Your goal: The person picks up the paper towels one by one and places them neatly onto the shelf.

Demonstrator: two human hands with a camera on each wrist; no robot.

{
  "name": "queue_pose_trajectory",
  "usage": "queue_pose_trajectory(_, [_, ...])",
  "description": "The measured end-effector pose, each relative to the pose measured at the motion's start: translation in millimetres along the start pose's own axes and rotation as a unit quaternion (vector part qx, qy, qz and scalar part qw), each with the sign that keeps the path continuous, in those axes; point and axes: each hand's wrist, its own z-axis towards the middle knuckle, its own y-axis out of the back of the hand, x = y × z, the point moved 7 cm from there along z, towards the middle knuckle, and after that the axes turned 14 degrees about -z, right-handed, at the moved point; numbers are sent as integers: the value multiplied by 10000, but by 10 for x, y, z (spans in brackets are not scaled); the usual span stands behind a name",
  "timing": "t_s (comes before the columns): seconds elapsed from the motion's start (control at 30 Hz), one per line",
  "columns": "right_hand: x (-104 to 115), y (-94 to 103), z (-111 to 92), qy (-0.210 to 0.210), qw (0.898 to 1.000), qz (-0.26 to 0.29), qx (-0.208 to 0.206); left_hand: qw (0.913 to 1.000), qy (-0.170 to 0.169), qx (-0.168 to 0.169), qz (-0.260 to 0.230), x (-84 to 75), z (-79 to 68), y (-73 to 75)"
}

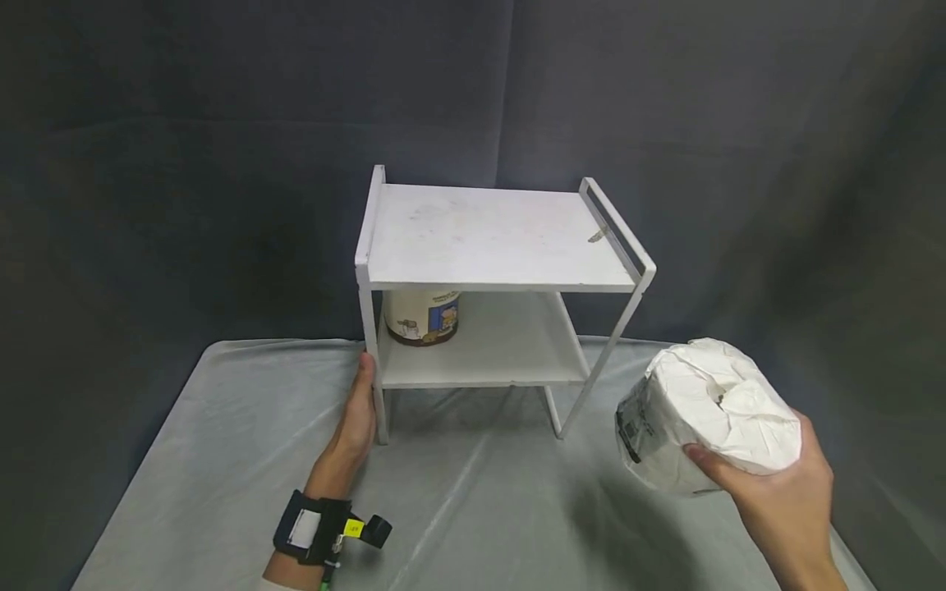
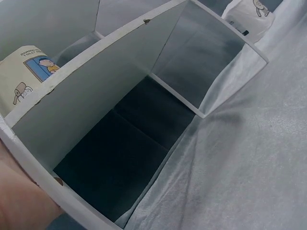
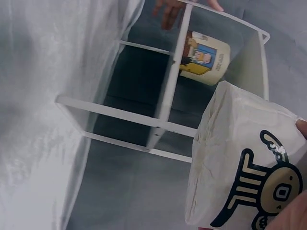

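A white two-tier shelf rack (image 1: 495, 238) stands in the middle of the head view. My left hand (image 1: 353, 427) grips its left side frame low down, thumb up along the front leg; the right wrist view shows its fingers (image 3: 167, 13) at that frame. Off to the right, my right hand (image 1: 787, 488) holds a toilet roll in white paper wrapping (image 1: 668, 423), raised above the table and apart from the rack. A dark cartoon print (image 3: 280, 189) shows on the wrapper. On the lower shelf, at the left, is a cream-coloured toilet roll (image 1: 414, 316) with a cartoon label, partly hidden by the top shelf.
A pale grey cloth (image 1: 458, 509) covers the table under the rack. Dark curtains (image 1: 259, 148) hang behind and along both sides. The rack's right side frame (image 1: 617, 238) leans outward in the head view. A black strap (image 1: 318, 525) circles the left wrist.
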Motion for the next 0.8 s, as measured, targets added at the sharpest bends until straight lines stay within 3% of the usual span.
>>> queue_pose_trajectory(0.27, [268,172,7,526,9984,60,-180,10000,22,36,23,-13,-5,8])
queue_pose_trajectory(0.8, [718,435,19,1068,9936,357,-37,10000,-37,25,50,-5,3,-1])
